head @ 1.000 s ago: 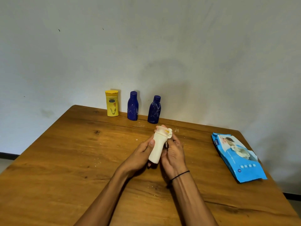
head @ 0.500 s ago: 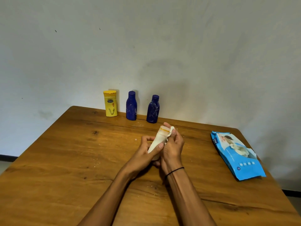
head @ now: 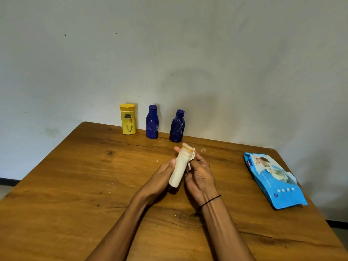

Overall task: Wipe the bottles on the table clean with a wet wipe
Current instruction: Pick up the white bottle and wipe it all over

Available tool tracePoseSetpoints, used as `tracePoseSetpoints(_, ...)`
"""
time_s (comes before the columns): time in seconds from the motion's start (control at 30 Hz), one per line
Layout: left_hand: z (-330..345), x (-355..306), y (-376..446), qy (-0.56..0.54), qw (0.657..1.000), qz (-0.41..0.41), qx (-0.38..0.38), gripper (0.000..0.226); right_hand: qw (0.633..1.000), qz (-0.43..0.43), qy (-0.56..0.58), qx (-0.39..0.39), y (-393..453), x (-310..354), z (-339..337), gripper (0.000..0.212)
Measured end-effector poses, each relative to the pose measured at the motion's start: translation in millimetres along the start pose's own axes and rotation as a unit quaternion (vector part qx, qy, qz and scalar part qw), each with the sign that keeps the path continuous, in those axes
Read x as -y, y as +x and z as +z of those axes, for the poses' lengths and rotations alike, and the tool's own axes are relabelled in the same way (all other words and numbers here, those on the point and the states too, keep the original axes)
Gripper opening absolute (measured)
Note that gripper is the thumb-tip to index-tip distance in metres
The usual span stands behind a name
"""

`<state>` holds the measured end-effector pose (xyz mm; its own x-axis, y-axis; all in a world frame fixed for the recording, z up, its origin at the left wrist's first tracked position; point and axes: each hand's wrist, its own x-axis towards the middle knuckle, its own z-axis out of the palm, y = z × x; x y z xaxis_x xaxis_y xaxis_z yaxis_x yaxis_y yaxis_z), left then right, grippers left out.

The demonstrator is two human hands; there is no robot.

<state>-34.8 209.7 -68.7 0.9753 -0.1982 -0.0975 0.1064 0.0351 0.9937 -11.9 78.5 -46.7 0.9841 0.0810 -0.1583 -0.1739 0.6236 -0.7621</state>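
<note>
Holding wipe-wrapped bottle (head: 178, 169), both hands, wipes pack (head: 273, 180) aside

Bench (head: 75, 185) — three bottles (head: 152, 121) along rear edge (against wall); wipe pack (head: 273, 179) at right; held bottle (head: 179, 168) at centre.

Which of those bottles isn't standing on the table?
The cream plastic bottle, tilted between the left hand and right hand. The yellow bottle and two dark blue bottles stand upright by the wall.
</note>
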Motion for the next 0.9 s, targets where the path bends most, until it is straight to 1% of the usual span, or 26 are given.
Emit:
tracePoseSetpoints(0.07, 1, 0, 1, -0.008, 1.0, -0.008, 0.013, 0.056, 1.0, -0.006, 0.002, -0.014, 2, -3, 0, 0.033)
tracePoseSetpoints(0.13, 1, 3, 1, -0.018, 0.999, -0.011, 0.037, 0.078, 0.999, -0.021, -0.025, -0.037, 1, -6, 4, 0.026)
tracePoseSetpoints(0.2, 2, 5, 1, -0.034, 0.998, -0.005, 0.048, 0.089, 0.995, -0.044, -0.07, -0.054, -2, -8, 8, 0.018)
tracePoseSetpoints(0.27, 2, 5, 0, -0.056, 0.997, 0.006, 0.052, 0.093, 0.989, -0.079, -0.101, -0.078, -3, -11, 12, 0.018)
tracePoseSetpoints(0.3, 3, 4, -1, -0.069, 0.996, 0.009, 0.057, 0.09, 0.984, -0.099, -0.114, -0.091, -3, -12, 15, 0.019)
tracePoseSetpoints(0.4, 7, 0, -1, -0.086, 0.995, 0.026, 0.047, 0.054, 0.969, -0.144, -0.158, -0.122, -3, -16, 17, 0.021)
tracePoseSetpoints(0.43, 8, -1, -1, -0.081, 0.996, 0.033, 0.035, 0.049, 0.961, -0.158, -0.186, -0.13, -2, -19, 15, 0.021)
tracePoseSetpoints(0.47, 9, -2, -1, -0.078, 0.996, 0.04, 0.023, 0.049, 0.95, -0.176, -0.221, -0.137, -3, -22, 14, 0.023)
tracePoseSetpoints(0.53, 8, -3, 0, -0.078, 0.996, 0.048, -0.002, 0.054, 0.915, -0.233, -0.298, -0.141, -3, -28, 12, 0.026)
tracePoseSetpoints(0.63, 5, -6, -1, -0.059, 0.997, 0.057, -0.014, 0.053, 0.828, -0.333, -0.419, -0.166, -3, -34, 11, 0.03)
tracePoseSetpoints(0.67, 5, -8, -2, -0.058, 0.996, 0.059, -0.015, 0.05, 0.808, -0.349, -0.439, -0.178, -2, -34, 11, 0.032)
tracePoseSetpoints(0.7, 6, -9, -4, -0.058, 0.996, 0.059, -0.016, 0.047, 0.801, -0.355, -0.444, -0.187, -1, -34, 10, 0.032)
tracePoseSetpoints(0.73, 7, -10, -5, -0.06, 0.996, 0.057, -0.015, 0.048, 0.805, -0.355, -0.435, -0.193, -2, -32, 9, 0.031)
tracePoseSetpoints(0.83, 9, -10, -5, -0.053, 0.997, 0.052, -0.014, 0.054, 0.833, -0.349, -0.378, -0.204, -2, -27, 6, 0.023)
tracePoseSetpoints(0.9, 8, -10, -5, -0.053, 0.997, 0.048, -0.002, 0.052, 0.85, -0.345, -0.335, -0.215, -1, -22, 4, 0.015)
